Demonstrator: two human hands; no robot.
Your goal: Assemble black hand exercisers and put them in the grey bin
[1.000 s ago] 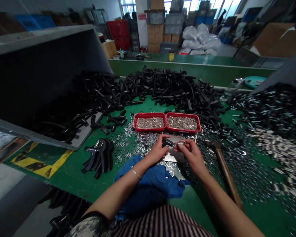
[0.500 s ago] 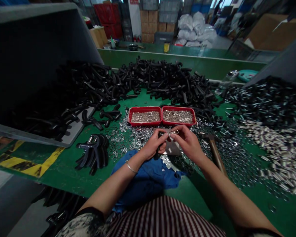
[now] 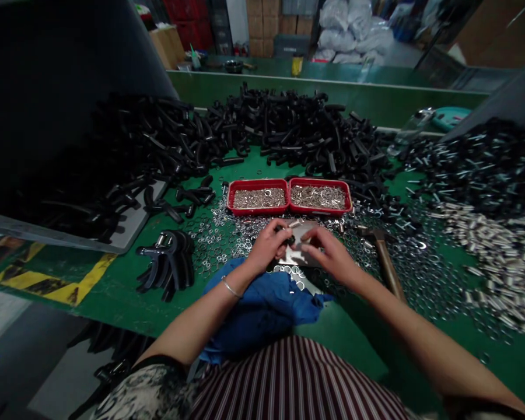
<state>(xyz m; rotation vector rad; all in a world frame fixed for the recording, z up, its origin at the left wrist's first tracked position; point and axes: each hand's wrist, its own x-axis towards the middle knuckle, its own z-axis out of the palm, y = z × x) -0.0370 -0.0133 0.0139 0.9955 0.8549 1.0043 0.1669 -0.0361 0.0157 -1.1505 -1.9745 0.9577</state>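
My left hand (image 3: 269, 248) is closed around a small black part (image 3: 290, 240), most of it hidden by the fingers; a shiny metal end shows close by. My right hand (image 3: 330, 255) is just to the right, thumb and forefinger apart over a flat metal plate (image 3: 300, 258). I make out nothing in its fingers. Loose metal rings (image 3: 298, 284) lie at the plate's front edge, beside a blue cloth (image 3: 262, 309) under my left forearm.
Two red trays (image 3: 258, 211) of small metal pieces stand beyond my hands. Black curved parts (image 3: 289, 128) are heaped behind them. A hammer (image 3: 388, 265) lies on the right, near a pile of metal sleeves (image 3: 499, 262). Stacked black parts (image 3: 170, 262) sit on the left.
My right hand has come away from the part in my left hand, and its fingers have parted. The view has tipped down slightly.
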